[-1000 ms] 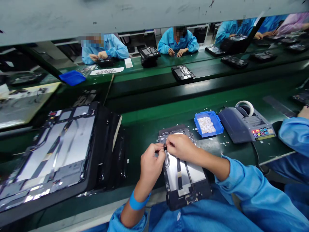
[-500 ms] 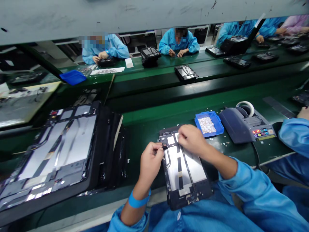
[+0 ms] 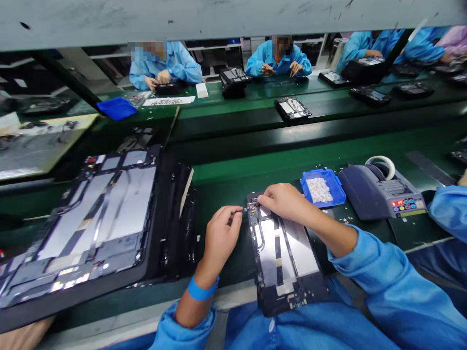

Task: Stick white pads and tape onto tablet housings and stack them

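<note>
An opened tablet (image 3: 268, 253) with silver battery cells and dark flex cables lies in front of me, its lower edge against my blue smock. My left hand (image 3: 221, 236), with a blue wristband, is beside the tablet's upper left corner. Its thumb and index fingertips are pinched together; anything between them is too small to name. Over the tablet's top end, my right hand (image 3: 286, 204) has its fingers closed and touching down near the small circuit parts. What those fingers grip, if anything, is hidden.
A stack of opened tablets (image 3: 109, 209) stands at left. Right of my tablet are a blue tray (image 3: 340, 194) of small white pieces and a tape dispenser (image 3: 368, 192). Another tablet (image 3: 293, 108) lies on the far line, where co-workers (image 3: 279, 58) sit. A neighbour's sleeve (image 3: 450, 209) is at right.
My left hand has drawn back leftward off the tablet's corner, away from a small dark part. My right fingers have moved left across the tablet's top. The view has shifted slightly.
</note>
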### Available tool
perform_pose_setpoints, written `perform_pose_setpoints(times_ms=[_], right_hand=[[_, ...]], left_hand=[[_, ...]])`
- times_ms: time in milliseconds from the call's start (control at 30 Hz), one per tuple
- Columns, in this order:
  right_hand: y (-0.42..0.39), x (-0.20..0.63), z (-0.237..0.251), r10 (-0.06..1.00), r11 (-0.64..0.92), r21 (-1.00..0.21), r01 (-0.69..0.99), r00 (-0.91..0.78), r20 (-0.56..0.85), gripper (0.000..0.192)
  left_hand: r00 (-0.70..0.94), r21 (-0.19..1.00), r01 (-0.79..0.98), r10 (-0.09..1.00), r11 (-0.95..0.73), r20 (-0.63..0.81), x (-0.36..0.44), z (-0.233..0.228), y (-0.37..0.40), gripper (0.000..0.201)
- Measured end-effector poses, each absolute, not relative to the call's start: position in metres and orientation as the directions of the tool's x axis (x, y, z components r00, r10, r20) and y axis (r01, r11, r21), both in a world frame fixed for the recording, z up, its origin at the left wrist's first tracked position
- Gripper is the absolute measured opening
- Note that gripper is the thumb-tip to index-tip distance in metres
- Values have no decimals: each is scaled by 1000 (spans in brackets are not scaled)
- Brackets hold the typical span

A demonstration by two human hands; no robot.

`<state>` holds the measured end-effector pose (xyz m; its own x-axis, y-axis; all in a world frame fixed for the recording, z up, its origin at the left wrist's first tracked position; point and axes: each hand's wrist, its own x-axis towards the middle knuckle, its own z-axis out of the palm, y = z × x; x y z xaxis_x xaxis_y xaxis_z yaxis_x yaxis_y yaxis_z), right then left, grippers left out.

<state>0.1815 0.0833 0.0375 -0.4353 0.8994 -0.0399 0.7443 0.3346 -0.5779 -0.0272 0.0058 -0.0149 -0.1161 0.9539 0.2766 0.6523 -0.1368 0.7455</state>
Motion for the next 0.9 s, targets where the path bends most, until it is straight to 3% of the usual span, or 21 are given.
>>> perform_pose_setpoints(times_ms=[100,233,533,700,800,900], right_hand=[[94,162,34,885,317,-523,791,-446,-138,34],[97,158,31,884,322,-472,821,-439,-159,29],[96,153,22,898,337,-396,854,-418,-138,22],[98,153,21,885,339,-408,848,-435,-168,23],[93,163,12,872,393,-466,792,-483,-86,20],[81,180,-5,794,567,-481,669,-600,100,18]], left_hand=[[12,640,724,933,-256,360,-27,-20,7,23],[120,542,774,916,-329,384,-26,-26,6,31],[184,468,799,895,-377,407,-28,-29,5,36],[278,229,902,898,-366,339,-26,-21,6,38],[335,74,929,909,-362,246,-24,-12,7,40],[368,81,917,908,-390,201,-27,-9,10,38]])
